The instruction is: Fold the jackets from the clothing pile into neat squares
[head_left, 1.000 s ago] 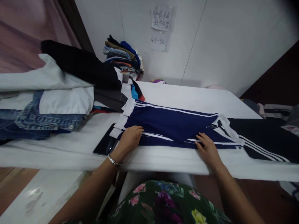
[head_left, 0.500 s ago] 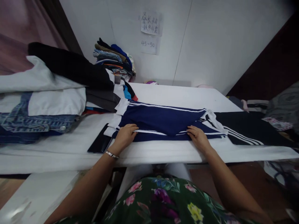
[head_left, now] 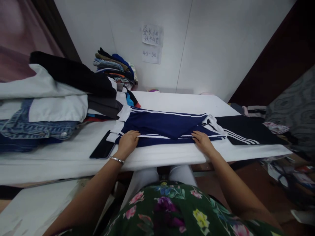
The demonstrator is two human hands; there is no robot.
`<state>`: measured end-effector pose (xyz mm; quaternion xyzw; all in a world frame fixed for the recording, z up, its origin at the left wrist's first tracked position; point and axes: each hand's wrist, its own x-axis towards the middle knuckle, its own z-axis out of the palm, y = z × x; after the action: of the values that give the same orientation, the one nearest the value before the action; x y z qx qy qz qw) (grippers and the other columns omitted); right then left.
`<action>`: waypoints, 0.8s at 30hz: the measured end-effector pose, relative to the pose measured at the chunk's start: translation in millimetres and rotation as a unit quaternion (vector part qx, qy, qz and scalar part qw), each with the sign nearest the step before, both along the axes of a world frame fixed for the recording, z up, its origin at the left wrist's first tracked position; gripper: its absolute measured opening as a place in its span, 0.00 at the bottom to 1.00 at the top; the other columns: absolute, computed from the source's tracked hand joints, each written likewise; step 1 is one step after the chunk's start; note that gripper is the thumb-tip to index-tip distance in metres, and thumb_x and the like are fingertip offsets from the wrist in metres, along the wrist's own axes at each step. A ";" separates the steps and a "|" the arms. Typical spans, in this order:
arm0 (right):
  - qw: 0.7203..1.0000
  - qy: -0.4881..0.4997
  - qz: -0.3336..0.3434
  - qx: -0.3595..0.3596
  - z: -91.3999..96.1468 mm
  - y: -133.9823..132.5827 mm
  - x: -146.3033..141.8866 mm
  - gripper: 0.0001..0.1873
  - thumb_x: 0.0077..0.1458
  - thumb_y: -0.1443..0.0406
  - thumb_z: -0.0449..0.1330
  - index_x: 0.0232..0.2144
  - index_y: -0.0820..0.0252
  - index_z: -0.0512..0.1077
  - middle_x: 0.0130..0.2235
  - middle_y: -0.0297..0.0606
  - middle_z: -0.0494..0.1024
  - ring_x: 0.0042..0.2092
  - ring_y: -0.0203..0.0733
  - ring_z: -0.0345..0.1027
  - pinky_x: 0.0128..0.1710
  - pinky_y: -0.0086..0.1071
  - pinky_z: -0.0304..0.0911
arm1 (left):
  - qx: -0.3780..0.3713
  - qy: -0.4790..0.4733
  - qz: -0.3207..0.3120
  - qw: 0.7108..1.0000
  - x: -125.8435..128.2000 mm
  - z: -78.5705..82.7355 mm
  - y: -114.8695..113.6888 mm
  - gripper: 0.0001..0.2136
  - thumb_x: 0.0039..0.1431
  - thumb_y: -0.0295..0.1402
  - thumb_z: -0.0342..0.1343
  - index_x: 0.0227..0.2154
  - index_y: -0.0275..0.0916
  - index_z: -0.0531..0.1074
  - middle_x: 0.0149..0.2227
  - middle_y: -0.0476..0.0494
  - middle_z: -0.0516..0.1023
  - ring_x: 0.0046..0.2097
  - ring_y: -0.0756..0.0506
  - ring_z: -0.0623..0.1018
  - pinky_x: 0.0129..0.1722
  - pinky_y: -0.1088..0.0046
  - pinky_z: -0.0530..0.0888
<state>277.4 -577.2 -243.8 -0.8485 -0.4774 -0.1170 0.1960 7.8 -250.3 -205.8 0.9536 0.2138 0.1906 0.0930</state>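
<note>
the blue garment (head_left: 162, 126) with white side stripes lies folded on the white table (head_left: 177, 101), near the front edge, long axis running left to right across the view. its white cuffed end sits at the left, over by the dark phone (head_left: 103, 149), and the other end meets a black striped piece (head_left: 243, 131) on the right.

left hand (head_left: 128, 141) is palm down on the near left part of the fabric, fingers loosely curled, resting flat rather than pinching anything, a metal bracelet (head_left: 116, 160) on the wrist. right hand (head_left: 202, 141) is the same deal at the near right part, fingers stretched out flat on the stripe, gripping nothing. both forearms reach straight forward from the body.

fabric looks like smooth sporty knit. a heap of clothes (head_left: 49, 95) with denim sits left, and a folded stack (head_left: 114, 67) stands by the wall.
</note>
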 end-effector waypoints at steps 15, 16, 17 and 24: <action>0.983 -0.065 -0.174 -0.009 -10.2 -45.3 33.1 0.20 0.61 0.64 0.47 0.51 0.55 0.72 0.56 0.43 0.72 0.61 0.54 0.57 0.58 0.59 0.44 | 0.032 -0.004 0.009 0.999 0.3 -4.9 2.6 0.17 0.57 0.31 0.46 0.42 0.39 0.78 0.49 0.41 0.78 0.52 0.40 0.73 0.53 0.62 0.69; 0.980 -0.067 -0.189 -0.013 -9.8 -44.9 31.8 0.20 0.61 0.64 0.47 0.50 0.55 0.72 0.56 0.42 0.72 0.61 0.54 0.56 0.58 0.59 0.44 | 0.033 -0.004 0.010 0.999 0.4 -5.1 2.7 0.17 0.57 0.31 0.46 0.42 0.39 0.78 0.49 0.41 0.78 0.52 0.40 0.73 0.54 0.62 0.68; 0.977 -0.068 -0.204 -0.017 -9.0 -44.4 30.4 0.20 0.61 0.64 0.48 0.50 0.55 0.72 0.56 0.42 0.72 0.61 0.54 0.56 0.58 0.60 0.43 | 0.033 -0.003 0.011 0.999 0.4 -5.2 2.7 0.17 0.57 0.31 0.46 0.42 0.38 0.78 0.49 0.41 0.78 0.52 0.41 0.73 0.54 0.62 0.68; 0.953 -0.049 -0.297 -0.009 -3.3 -43.9 24.0 0.20 0.60 0.62 0.48 0.51 0.54 0.72 0.59 0.42 0.68 0.62 0.57 0.51 0.57 0.64 0.44 | 0.036 0.003 0.018 0.999 -0.3 -3.2 0.2 0.17 0.57 0.31 0.46 0.43 0.36 0.77 0.49 0.40 0.78 0.52 0.41 0.74 0.53 0.64 0.69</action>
<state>301.5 -621.1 -247.1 -0.9471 -0.2137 -0.2071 0.1205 7.5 -250.0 -209.0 0.9529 0.2237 0.1973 0.0549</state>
